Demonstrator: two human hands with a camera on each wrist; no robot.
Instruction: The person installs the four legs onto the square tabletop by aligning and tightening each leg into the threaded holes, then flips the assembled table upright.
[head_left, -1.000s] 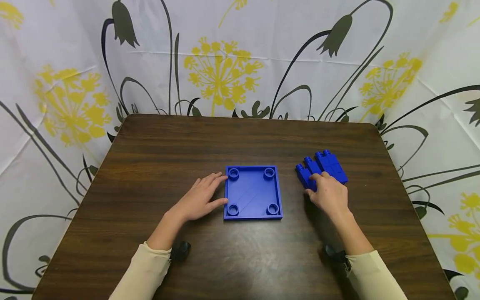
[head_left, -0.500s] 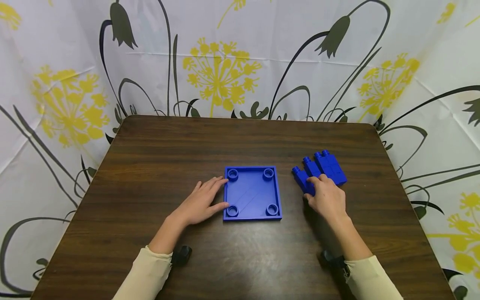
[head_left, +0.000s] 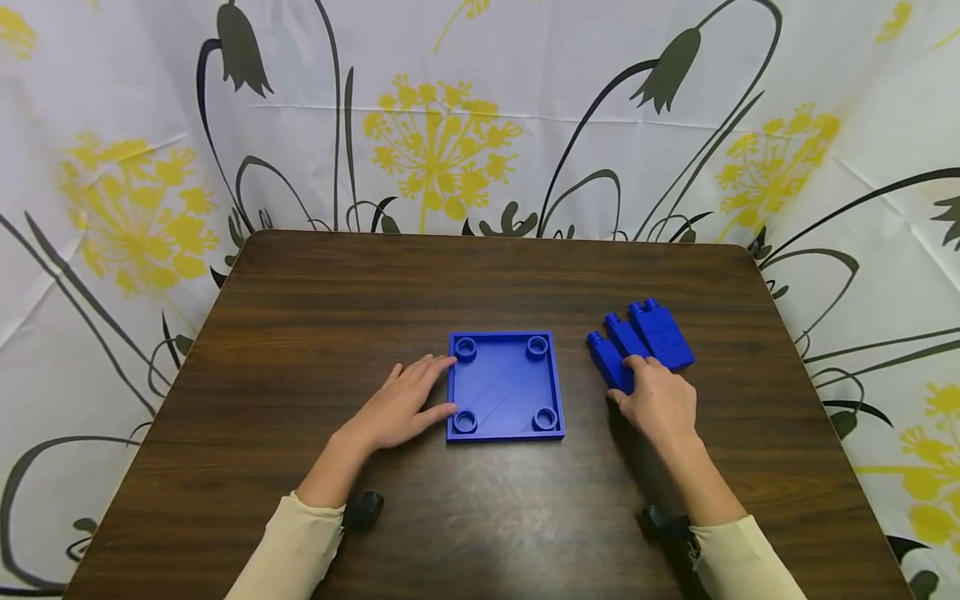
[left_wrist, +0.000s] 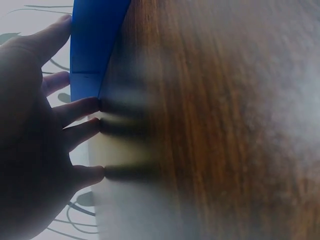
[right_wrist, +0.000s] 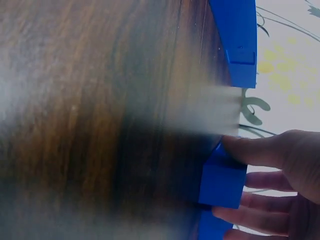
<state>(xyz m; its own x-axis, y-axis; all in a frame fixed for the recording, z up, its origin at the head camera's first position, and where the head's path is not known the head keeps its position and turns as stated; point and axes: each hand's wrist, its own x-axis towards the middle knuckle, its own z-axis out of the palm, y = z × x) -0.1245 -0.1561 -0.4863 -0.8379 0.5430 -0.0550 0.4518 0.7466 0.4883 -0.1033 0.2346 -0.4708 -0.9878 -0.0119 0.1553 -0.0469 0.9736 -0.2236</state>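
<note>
A blue square panel [head_left: 504,383] lies on the table, with a raised rim and a round socket in each corner. My left hand [head_left: 401,404] is beside it, fingers spread, thumb and index fingertip touching its left edge. In the left wrist view the other fingertips reach down to the tabletop. To the right several blue blocks with round pegs lie side by side, pegs pointing away. My right hand [head_left: 660,400] pinches the leftmost peg-ended block [head_left: 609,360] near its front end, thumb on one side and fingers on the other. The neighbouring blocks [head_left: 663,332] lie just right of it.
The dark wooden table [head_left: 360,283] has a patterned white curtain [head_left: 300,108] behind it and around its sides. A small black wrist camera [head_left: 364,510] hangs at the left wrist, and another black camera [head_left: 663,521] at the right.
The leftmost block has shifted slightly left and toward me, opening a small gap from its neighbour, with my right hand on it. My left hand and the panel stay nearly still.
</note>
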